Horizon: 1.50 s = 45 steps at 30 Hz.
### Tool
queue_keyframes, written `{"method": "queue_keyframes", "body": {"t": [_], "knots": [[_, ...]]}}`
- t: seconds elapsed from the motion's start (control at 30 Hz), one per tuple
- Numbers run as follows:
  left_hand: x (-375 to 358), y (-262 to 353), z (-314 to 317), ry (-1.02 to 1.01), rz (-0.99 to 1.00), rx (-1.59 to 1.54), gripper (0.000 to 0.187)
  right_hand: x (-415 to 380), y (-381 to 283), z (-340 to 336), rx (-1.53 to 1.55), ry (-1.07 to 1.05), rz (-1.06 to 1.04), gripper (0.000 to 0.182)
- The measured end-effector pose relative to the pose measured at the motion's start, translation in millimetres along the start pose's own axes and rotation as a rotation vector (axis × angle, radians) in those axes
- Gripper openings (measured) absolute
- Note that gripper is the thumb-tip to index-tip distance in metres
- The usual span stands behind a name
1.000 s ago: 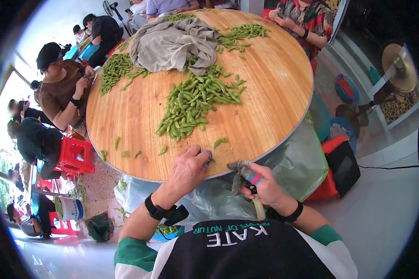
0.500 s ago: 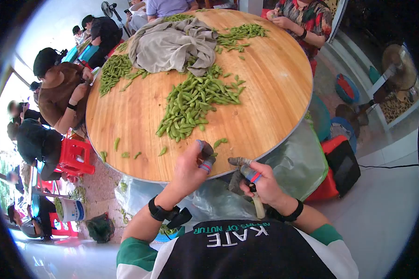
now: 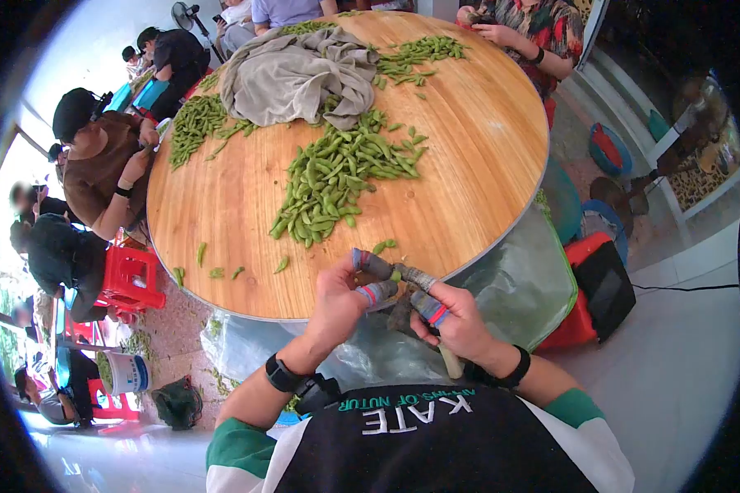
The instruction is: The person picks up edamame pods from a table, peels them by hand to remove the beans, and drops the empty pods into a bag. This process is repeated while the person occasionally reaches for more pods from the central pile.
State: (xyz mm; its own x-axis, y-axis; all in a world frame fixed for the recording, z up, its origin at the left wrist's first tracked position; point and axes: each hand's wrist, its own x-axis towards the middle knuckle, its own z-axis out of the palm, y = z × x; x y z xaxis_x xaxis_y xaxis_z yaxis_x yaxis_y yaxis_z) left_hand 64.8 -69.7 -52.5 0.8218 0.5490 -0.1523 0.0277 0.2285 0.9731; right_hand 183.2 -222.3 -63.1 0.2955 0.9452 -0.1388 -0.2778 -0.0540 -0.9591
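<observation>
My left hand (image 3: 345,283), with grey finger covers on thumb and finger, pinches a green soybean pod (image 3: 395,276) at the table's near edge. Close against it is my right hand (image 3: 448,316), also in grey finger covers, its fingertips meeting the same pod. A tool with a pale handle (image 3: 450,361) is gripped in my right hand; its working end is hidden by the fingers. Ahead on the round wooden table (image 3: 469,181) lies a pile of soybean pods (image 3: 329,185). Another pod (image 3: 384,246) rests just beyond my fingertips.
A crumpled grey cloth (image 3: 288,78) lies among more pod heaps on the far side. People sit around the table, one at left in a brown top (image 3: 99,177). Clear plastic sheeting (image 3: 510,283) hangs below the right edge. A red stool (image 3: 131,275) stands at left.
My left hand has brought a pod over to my right hand, and their fingertips now meet around it. The right hand keeps its grip on the pale-handled tool.
</observation>
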Motion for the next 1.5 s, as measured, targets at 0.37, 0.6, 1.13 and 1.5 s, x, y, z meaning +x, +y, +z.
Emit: {"method": "queue_keyframes", "body": {"t": [0.37, 0.6, 1.13, 1.5], "knots": [[0.1, -5.1, -3.0, -0.016, 0.027, 0.036, 0.021, 3.3, -4.8, 2.0, 0.014, -0.036, 0.006, 0.038], [-1.9, -6.1, -0.1, 0.002, 0.058, -0.005, 0.028, 3.5, -5.2, -0.6, -0.045, -0.055, -0.003, 0.039], [3.5, -14.5, -9.5, -0.309, -0.220, -0.617, 0.015, 2.4, 9.3, -21.1, -0.002, -0.187, -0.098, 0.032], [-9.6, -6.2, 11.7, -0.117, -0.052, -0.122, 0.030, -0.7, 18.6, -12.9, -0.442, -0.013, -0.334, 0.033]]}}
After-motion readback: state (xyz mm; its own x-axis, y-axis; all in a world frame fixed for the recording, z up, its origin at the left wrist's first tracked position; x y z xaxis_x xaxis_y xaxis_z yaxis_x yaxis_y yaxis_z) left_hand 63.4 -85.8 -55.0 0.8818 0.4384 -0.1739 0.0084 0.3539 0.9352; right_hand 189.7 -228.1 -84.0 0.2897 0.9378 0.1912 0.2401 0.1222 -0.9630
